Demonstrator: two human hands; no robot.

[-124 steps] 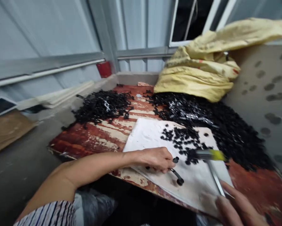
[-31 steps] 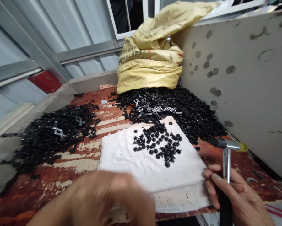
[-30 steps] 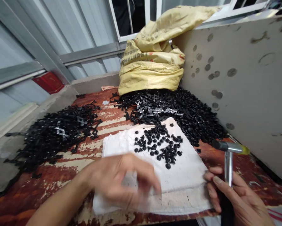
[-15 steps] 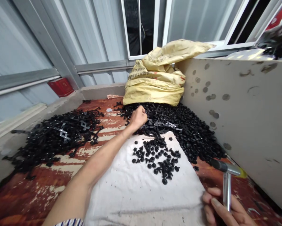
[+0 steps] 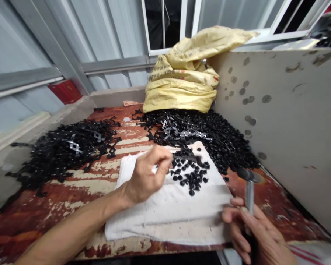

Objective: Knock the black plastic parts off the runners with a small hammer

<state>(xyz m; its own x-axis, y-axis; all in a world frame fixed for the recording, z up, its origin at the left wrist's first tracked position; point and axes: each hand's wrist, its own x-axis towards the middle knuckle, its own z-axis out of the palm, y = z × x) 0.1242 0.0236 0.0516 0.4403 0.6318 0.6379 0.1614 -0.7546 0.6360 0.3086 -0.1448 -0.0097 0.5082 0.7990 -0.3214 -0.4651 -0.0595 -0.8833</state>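
My left hand [image 5: 149, 175] is closed in a pinch above the white cloth [image 5: 160, 221]. A dark, motion-blurred linkage strip [image 5: 186, 158] juts to the right from its fingertips. Below and beside it on the cloth lie many small black round-headed pegs [image 5: 194, 178], loosely scattered. My right hand [image 5: 256, 232] grips a small hammer [image 5: 249, 191] by its handle at the cloth's right edge. The hammer stands head up, with a dark face and a shiny metal shaft; its far end is blurred.
Behind the cloth, a heap of black linkages and pegs [image 5: 223, 143] spills from a yellow woven sack [image 5: 179, 94]. Another pile of black linkages [image 5: 68, 151] lies on the worn red table [image 5: 60, 206] at left. A spotted pale board [image 5: 292, 121] walls off the right side.
My left hand has come back from the heap by the sack to above the cloth, with a dark strip in its fingers. The hammer and right hand have shifted slightly left. The view has tilted down.
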